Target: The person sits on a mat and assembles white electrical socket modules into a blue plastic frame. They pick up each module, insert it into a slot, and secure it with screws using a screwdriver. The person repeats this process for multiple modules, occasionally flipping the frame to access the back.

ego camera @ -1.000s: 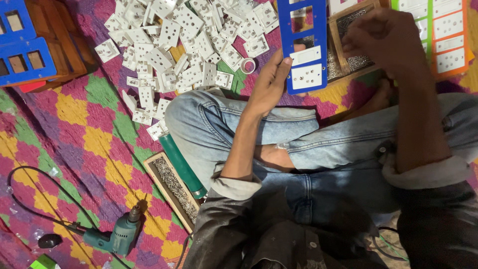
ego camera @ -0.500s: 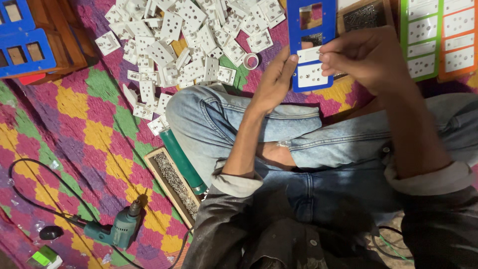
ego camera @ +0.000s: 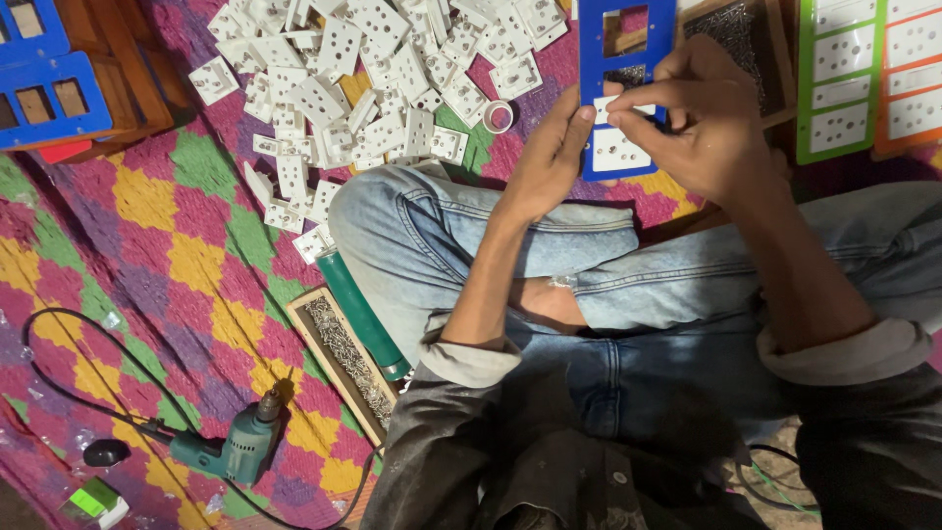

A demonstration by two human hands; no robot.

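Held upright above the knees, over the patterned mat (ego camera: 167,245): blue switch-board plate (ego camera: 625,93), long, thin, with cut-out windows. Left hand (ego camera: 546,162) flat against its left edge, fingers extended, bracing rather than clasping. Right hand (ego camera: 705,123) pinched shut on a white socket insert (ego camera: 620,149) seated in the lower window. Probably light, rigid plastic, slick-faced and liable to snap across the thin bars; best gripped by the long outer edges. Heap of white socket modules (ego camera: 373,79) near the mat's far edge; green electric drill (ego camera: 235,450) towards its near-left corner.
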